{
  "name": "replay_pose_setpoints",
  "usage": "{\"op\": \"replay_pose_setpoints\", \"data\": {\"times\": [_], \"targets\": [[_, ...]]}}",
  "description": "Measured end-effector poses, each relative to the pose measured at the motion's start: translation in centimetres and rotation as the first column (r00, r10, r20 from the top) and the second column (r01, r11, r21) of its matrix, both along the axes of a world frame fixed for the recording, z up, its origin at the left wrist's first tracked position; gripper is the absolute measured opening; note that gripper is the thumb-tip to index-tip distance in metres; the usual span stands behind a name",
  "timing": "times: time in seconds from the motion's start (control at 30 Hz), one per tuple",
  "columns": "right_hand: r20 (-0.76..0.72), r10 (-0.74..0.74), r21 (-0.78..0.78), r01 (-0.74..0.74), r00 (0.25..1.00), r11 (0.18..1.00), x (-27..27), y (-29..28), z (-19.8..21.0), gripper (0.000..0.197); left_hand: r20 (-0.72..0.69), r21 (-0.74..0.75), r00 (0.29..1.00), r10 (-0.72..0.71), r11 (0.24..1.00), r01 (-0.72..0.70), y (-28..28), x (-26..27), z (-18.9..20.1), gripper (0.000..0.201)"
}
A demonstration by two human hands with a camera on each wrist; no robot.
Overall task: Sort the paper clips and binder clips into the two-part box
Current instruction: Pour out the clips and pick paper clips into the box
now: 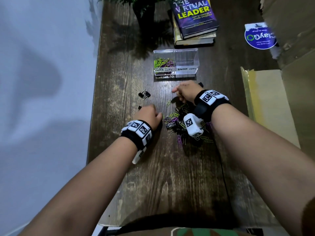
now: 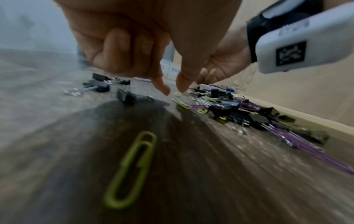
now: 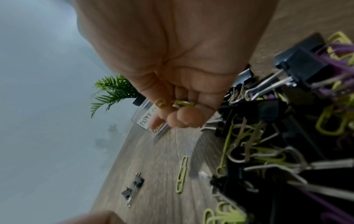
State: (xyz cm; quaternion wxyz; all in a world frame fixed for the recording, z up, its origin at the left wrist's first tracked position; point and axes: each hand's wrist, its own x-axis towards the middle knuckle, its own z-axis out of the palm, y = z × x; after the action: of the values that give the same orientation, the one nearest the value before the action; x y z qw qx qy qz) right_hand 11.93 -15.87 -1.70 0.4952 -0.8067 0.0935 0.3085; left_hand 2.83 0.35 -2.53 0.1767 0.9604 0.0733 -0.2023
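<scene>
On the dark wooden table (image 1: 163, 176) we count one clear two-part box (image 1: 175, 63), two books (image 1: 194, 23) stacked behind it, one plant (image 1: 144, 7) and one round blue sticker (image 1: 260, 36). Its left half, labelled PAPER CLIPS, holds a tangle of green and purple paper clips (image 1: 163, 63), too many for us to count; its right half, labelled BINDER CLIPS, shows nothing inside. The box's long axis runs left to right, labels facing us.

Near us lies one mixed pile (image 1: 184, 126) of black binder clips with silver wire handles and green and purple paper clips; we cannot number them. Apart from the pile, left of it, we see a pair of black binder clips (image 1: 144, 94) touching each other, and another black binder clip (image 1: 139, 107) just beyond our left knuckles. One single green paper clip (image 1: 168, 103) lies flat between our hands, its long axis running away from us, slightly tilted right.

Our left hand (image 1: 148, 115) hovers low at the pile's left edge, outer fingers curled, thumb and forefinger pointed down with a small gap and nothing between them in the left wrist view. Our right hand (image 1: 185, 92) sits just before the box, fingers curled around a few green paper clips (image 3: 182, 103); we make out at least two.
</scene>
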Motion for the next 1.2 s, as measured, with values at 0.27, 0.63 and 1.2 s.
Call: {"op": "replay_pose_setpoints", "data": {"times": [0.27, 0.63, 1.2], "targets": [[-0.092, 0.075, 0.009, -0.074, 0.993, 0.997, -0.4, 1.0, 0.1, 0.012, -0.021, 0.049, 1.0, -0.012, 0.999, 0.013, -3.0, 0.0, -0.6, 0.012], [0.028, 0.678, -0.609, -0.526, 0.734, 0.594, -1.1, 2.6, -0.9, 0.02, -0.043, -0.23, 0.997, 0.069, 0.97, -0.077, -1.5, -0.1, 0.2, 0.011], [-0.066, -0.001, 0.052, 0.005, 0.998, 0.999, -2.4, -0.5, 1.6, 0.03, -0.175, -0.419, 0.905, 0.389, 0.802, -0.426, 3.4, -5.8, -0.9, 0.026]]}}
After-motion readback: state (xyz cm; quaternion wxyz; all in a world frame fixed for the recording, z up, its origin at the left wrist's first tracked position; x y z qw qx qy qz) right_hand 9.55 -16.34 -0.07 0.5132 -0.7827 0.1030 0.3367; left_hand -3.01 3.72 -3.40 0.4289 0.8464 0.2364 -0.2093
